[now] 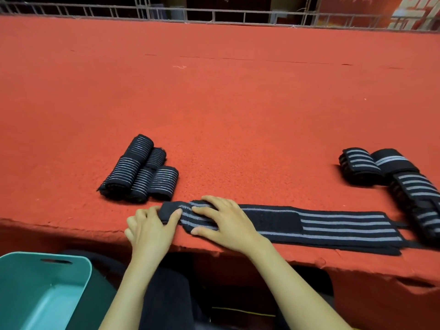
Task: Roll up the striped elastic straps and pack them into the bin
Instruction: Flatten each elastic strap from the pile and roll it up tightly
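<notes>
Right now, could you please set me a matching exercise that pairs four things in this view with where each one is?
Things:
1. teal bin
2. thin-striped rolls
3. broad-striped bundles
4. unrolled strap

Places:
A. along the table's near edge, touched by the left hand and right hand
B. below the table edge, lower left
C. on the table, far right
D. on the table, left of centre

Pairs: 1-B, 2-D, 3-C, 4-A

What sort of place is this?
Likely a packing workbench: a long table covered in red felt, piles of rolled striped straps by a flat strap just being rolled, and a teal bin below the table's edge.
</notes>
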Tool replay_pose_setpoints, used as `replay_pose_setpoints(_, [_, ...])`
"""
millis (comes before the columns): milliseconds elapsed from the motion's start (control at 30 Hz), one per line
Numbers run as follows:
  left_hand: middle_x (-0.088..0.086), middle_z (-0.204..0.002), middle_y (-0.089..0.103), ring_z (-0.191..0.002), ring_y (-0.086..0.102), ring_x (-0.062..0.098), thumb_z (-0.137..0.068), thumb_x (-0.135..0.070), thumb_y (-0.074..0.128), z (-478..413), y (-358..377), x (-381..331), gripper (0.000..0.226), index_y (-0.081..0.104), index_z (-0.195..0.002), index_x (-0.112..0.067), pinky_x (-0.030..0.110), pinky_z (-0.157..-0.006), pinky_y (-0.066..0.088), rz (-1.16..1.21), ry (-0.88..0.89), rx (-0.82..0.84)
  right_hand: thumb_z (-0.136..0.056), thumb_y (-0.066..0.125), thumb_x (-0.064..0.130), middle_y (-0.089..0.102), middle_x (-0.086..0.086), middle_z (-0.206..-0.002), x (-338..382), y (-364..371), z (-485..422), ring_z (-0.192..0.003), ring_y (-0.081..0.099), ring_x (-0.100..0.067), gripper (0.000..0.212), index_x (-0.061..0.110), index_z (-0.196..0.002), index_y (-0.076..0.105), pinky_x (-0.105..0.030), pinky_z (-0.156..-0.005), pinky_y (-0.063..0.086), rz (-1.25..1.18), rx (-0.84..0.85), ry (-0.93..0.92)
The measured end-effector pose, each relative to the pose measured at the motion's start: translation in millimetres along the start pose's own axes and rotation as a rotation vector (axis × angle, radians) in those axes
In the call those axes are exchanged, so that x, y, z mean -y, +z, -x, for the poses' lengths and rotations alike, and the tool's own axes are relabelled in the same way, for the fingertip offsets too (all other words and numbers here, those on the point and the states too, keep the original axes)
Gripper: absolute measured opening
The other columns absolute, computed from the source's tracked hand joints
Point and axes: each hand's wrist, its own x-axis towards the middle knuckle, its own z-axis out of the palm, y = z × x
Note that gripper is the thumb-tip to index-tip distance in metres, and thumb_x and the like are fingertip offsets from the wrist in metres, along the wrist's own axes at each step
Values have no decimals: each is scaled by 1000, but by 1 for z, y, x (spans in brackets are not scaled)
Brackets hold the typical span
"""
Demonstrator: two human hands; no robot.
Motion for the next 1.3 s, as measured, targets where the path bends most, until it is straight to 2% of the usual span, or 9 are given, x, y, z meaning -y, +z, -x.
replay_pose_setpoints(167, [1,-106,53,-112,45,28,-82,-41,67,5,1,-8,38,45,-103,-17,40,-95,29,308,20,-34,-78,37,73,45,6,-143,-2,4,0,-134,35,-13,70,30,-129,59,-30,-112,17,1,-12,10])
replay_pose_setpoints(300, [-4,-103,53,-85,58,8,-81,-14,73,19,-3,-16,41,47,-113,-15,7,-72,41,708,75,-133,-78,37,74,45,6,-143,-1,4,0,-134,35,-13,70,29,-128,59,-32,-113,19,-7,-21,7])
replay_pose_setpoints(433, [-10,-103,60,-93,58,-9,-83,-3,68,33,7,-25,32,56,-109,-17,0,-77,41,871,154,-160,-79,40,71,49,3,-139,-1,5,0,-131,40,-17,69,25,-124,63,-33,-111,23,-11,-43,7])
replay_pose_setpoints(633, [-10,-113,63,-107,57,2,-86,4,57,33,20,-15,29,67,-107,-14,26,-96,44,571,365,-248,-81,36,69,45,5,-143,-3,3,2,-133,36,-14,68,28,-130,59,-31,-113,17,5,-1,-2])
replay_pose_setpoints(767, [-6,-114,64,-108,56,3,-85,-8,66,32,21,-11,20,69,-105,-10,13,-97,39,528,417,-262,-86,37,66,37,8,-149,-8,-2,6,-139,28,-11,62,33,-136,51,-34,-117,7,-4,34,10])
replay_pose_setpoints(900, [-5,-111,67,-105,58,0,-87,-3,62,33,21,-13,21,70,-102,-16,6,-91,39,663,333,-232,-91,46,60,29,11,-153,-10,-10,13,-142,19,-7,53,37,-139,46,-34,-119,-2,-6,87,34])
replay_pose_setpoints(1100, [-6,-107,66,-100,61,9,-83,-2,64,34,24,-25,31,63,-102,-27,22,-91,45,752,251,-191,-77,39,75,29,12,-152,-27,-26,35,-141,19,-6,69,41,-137,44,-33,-120,3,0,94,101])
replay_pose_setpoints(1200, [-5,-103,64,-97,55,2,-82,6,62,39,25,-34,31,64,-98,-21,6,-89,36,616,391,-232,-77,41,74,30,13,-151,-34,-32,48,-139,21,-5,69,41,-137,44,-29,-118,8,1,60,129])
replay_pose_setpoints(1300, [-7,-96,63,-99,52,5,-77,14,60,40,33,-40,31,65,-92,-12,4,-91,33,442,590,-195,-79,43,71,32,13,-150,-35,-32,55,-138,22,-4,68,38,-138,45,-27,-118,8,9,12,121])
